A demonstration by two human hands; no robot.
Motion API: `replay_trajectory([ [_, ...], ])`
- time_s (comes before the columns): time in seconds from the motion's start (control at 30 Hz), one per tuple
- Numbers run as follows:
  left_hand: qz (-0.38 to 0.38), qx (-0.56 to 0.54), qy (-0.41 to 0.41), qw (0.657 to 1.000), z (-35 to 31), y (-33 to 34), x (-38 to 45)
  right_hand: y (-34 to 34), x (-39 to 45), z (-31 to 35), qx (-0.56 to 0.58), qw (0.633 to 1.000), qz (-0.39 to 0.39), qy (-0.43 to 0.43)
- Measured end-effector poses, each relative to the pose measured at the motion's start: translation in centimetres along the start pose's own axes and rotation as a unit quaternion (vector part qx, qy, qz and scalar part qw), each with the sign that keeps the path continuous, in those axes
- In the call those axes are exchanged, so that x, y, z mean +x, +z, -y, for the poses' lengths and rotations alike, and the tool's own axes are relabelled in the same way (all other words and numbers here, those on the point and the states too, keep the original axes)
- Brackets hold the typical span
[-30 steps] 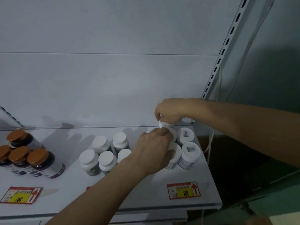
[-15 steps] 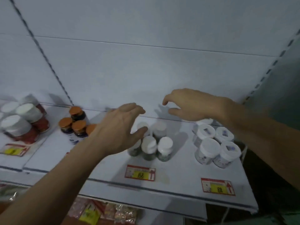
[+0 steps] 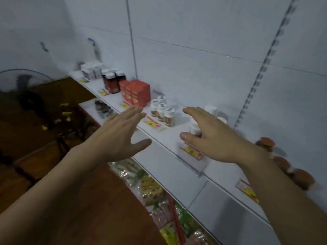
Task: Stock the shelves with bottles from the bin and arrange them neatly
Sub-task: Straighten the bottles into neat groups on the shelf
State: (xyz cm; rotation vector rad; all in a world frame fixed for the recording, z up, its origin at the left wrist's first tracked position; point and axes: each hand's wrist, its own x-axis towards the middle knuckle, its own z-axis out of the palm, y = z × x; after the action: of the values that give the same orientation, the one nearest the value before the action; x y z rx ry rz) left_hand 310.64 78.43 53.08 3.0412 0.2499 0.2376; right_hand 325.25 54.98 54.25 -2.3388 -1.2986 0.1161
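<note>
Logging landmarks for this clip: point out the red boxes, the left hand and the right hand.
red boxes point(image 3: 137, 92), head view, front face.
left hand point(image 3: 117, 134), head view, back of hand.
right hand point(image 3: 212, 135), head view, back of hand.

Two hands point(image 3: 122, 137); four white-capped bottles point(image 3: 161, 112) mid-shelf; two red boxes point(image 3: 137, 92); roughly four dark jars point(image 3: 113, 80); three price tags point(image 3: 153, 123) at the shelf's front edge.

The light is dim, cool and bluish, falling evenly with no glare. Soft shadows lie behind the white-capped bottles point(image 3: 161, 110) on the shelf point(image 3: 169, 138). Motion blur smears the whole frame, worst at the right edge, where the brown-capped bottles point(image 3: 283, 163) and the slotted upright point(image 3: 261, 75) streak. Wide-angle distortion tilts and bends the lines toward the corners. The lower left floor is dark.
</note>
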Motion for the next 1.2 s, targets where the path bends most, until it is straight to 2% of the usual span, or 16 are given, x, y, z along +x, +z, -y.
replay_trajectory([
  [0.2, -0.015, 0.01, -0.137, 0.99, 12.9, -2.8, -4.7, 6.1, 12.8, 9.6, 0.023, 0.994, 0.048, -0.093],
  [0.4, -0.014, 0.015, -0.231, 0.973, 24.5, -4.6, -3.7, 10.5, 25.9, 16.0, -0.027, 0.976, 0.125, -0.177],
  [0.6, 0.024, 0.071, -0.251, 0.965, 37.9, -5.6, 3.1, 12.9, 43.4, 18.6, -0.1, 0.96, 0.123, -0.23],
  [0.8, 0.068, 0.127, -0.267, 0.953, 52.9, -9.2, 12.1, 12.6, 61.8, 20.9, -0.176, 0.944, 0.129, -0.248],
  [0.97, 0.056, 0.122, -0.282, 0.95, 62.4, -11.9, 17.2, 13.1, 73.8, 23.6, -0.184, 0.94, 0.148, -0.247],
  [1.2, 0.034, 0.113, -0.248, 0.962, 75.0, -12.6, 25.3, 15.7, 87.5, 26.6, -0.204, 0.936, 0.145, -0.246],
])
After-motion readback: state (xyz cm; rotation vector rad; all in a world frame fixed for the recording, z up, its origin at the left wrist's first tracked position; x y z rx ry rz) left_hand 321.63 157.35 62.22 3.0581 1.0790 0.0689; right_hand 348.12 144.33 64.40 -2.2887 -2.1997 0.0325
